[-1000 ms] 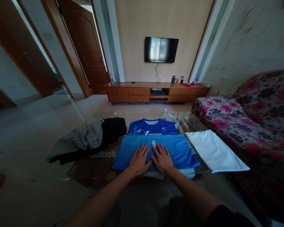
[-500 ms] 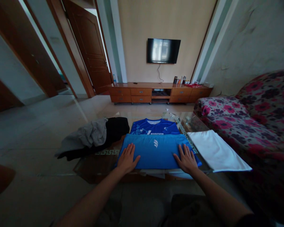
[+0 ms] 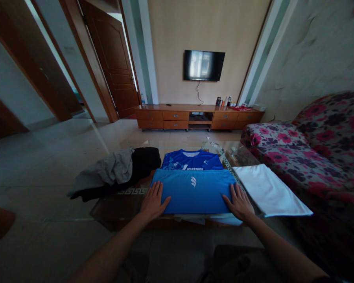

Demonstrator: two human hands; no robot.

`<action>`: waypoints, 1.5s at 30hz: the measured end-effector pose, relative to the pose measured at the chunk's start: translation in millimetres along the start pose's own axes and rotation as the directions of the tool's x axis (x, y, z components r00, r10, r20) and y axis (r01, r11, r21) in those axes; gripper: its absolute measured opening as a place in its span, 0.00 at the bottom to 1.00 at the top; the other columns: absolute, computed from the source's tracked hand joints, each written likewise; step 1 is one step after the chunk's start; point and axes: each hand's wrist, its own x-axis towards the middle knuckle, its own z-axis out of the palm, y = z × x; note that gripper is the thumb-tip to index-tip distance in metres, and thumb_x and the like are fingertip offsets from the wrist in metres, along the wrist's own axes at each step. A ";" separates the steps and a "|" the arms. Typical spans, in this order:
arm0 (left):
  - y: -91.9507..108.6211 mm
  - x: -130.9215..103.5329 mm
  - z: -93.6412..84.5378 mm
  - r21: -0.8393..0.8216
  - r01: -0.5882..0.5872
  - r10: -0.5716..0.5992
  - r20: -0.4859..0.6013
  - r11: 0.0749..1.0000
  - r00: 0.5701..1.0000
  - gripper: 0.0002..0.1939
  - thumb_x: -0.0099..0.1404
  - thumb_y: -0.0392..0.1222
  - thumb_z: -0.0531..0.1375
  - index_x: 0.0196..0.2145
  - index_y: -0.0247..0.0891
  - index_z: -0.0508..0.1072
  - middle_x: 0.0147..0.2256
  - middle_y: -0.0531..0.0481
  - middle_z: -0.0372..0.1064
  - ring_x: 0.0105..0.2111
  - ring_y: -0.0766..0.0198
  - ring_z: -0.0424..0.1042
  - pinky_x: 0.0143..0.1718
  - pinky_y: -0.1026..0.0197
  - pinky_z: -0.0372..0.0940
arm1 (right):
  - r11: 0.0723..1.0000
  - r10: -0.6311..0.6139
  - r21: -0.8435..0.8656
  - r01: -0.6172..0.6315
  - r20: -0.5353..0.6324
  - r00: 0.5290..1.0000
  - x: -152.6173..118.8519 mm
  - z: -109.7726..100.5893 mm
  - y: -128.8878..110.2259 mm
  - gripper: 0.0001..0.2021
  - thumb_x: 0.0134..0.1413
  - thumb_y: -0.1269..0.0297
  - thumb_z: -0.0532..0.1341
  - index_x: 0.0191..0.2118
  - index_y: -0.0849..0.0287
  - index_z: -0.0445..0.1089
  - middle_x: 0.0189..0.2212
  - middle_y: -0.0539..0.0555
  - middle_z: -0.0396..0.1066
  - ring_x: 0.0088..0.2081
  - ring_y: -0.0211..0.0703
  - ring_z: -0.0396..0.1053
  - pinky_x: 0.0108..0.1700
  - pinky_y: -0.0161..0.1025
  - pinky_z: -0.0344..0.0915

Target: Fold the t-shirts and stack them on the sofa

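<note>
A blue sports shirt (image 3: 194, 192) lies partly folded on the glass-topped table (image 3: 118, 214). Its lighter lower part, with a white logo, is turned up over the front, leaving the neckline and the "MARATHON" print showing behind. On the left edge of the fold rests my left hand (image 3: 153, 201), flat with the fingers spread. My right hand (image 3: 238, 201) lies flat at the right edge, fingers apart. Neither hand grips the cloth. To the right is a folded white cloth (image 3: 273, 190); a grey and black heap of clothing (image 3: 115, 169) sits to the left.
Along the right stands a flowered sofa (image 3: 312, 147). A low wooden TV cabinet (image 3: 177, 114) with bottles on it runs below a wall-mounted television (image 3: 204, 65). A small glass item (image 3: 233, 151) stands near the table's far right corner.
Both hands have slid outward, from on top of the folded part to its left and right edges. The shirt stays in place.
</note>
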 end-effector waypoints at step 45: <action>-37.9 70.7 6.8 0.003 0.070 -0.070 0.008 0.998 0.998 0.46 0.71 0.67 0.44 0.73 0.28 0.47 0.73 0.33 0.40 0.73 0.45 0.39 0.70 0.43 0.46 | 1.000 0.018 -0.004 -0.018 0.014 1.000 71.6 -3.6 -14.2 0.44 0.67 0.35 0.38 0.76 0.62 0.41 0.76 0.60 0.32 0.75 0.54 0.33 0.73 0.54 0.36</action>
